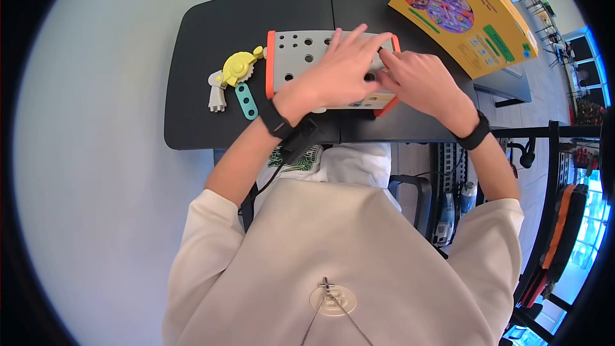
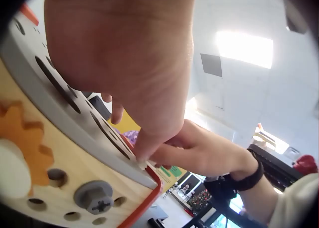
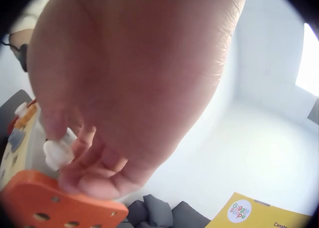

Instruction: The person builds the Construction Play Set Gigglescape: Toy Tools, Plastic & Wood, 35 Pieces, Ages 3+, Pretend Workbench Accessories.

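Observation:
A toy workbench (image 1: 293,57) with a grey holed top and orange end panels (image 3: 60,203) stands on the dark table. Across its top lies my left hand (image 1: 339,70), fingers spread toward the far right edge and thumb close to my right hand. My right hand (image 1: 419,80) is bent over the right end of the bench. In the right wrist view its thumb and fingers pinch a small white plastic piece (image 3: 57,154) just above the grey top. The wooden front panel carries an orange gear (image 2: 25,138) and a grey bolt (image 2: 94,195).
Left of the bench lies a yellow toy saw piece (image 1: 238,69) joined to a pale grey part (image 1: 216,95). Beside it is a teal strip with holes (image 1: 246,100). A large yellow box (image 1: 461,19) stands at the back right of the table (image 1: 198,38).

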Action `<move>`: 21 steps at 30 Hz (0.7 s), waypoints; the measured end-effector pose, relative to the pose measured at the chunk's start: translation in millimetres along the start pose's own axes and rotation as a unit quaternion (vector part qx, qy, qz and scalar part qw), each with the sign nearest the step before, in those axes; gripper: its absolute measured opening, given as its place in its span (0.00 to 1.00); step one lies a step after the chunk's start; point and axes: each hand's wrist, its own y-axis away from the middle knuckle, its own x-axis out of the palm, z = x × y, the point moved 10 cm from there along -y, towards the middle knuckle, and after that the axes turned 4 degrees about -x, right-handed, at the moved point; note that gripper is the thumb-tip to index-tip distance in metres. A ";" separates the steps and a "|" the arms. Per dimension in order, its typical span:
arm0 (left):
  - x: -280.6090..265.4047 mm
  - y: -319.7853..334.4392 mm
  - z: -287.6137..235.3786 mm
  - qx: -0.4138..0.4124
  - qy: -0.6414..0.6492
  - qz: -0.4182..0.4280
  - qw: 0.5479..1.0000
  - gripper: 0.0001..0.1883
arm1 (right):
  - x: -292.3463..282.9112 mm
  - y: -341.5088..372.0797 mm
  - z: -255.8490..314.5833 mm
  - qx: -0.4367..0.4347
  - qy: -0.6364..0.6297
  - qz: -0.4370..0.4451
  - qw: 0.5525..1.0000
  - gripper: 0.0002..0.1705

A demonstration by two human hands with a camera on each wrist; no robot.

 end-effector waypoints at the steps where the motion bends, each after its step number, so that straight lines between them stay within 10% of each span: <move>1: 2.3 0.6 -10.1 0.004 -0.006 -0.015 1.000 0.43 | 7.1 -1.4 -5.1 0.030 0.055 0.035 0.997 0.15; 5: -1.8 -0.9 -8.5 0.020 -0.035 -0.064 0.997 0.44 | 15.0 2.3 -7.1 0.036 0.099 0.127 0.986 0.15; 10: -6.9 3.9 14.4 0.002 -0.035 -0.026 0.999 0.46 | -24.8 7.2 6.5 -0.029 -0.091 -0.057 0.994 0.14; 14: 2.3 0.4 -10.8 -0.006 -0.025 0.011 1.000 0.44 | -11.7 1.5 4.5 -0.014 -0.033 -0.023 0.999 0.12; 16: 7.4 1.0 -12.3 0.008 -0.028 -0.022 0.999 0.44 | 24.7 4.1 -6.5 0.054 0.093 0.248 0.963 0.12; 21: -7.4 3.4 2.7 0.014 -0.015 -0.039 0.999 0.43 | -7.3 6.9 -2.7 0.025 -0.016 0.045 0.999 0.14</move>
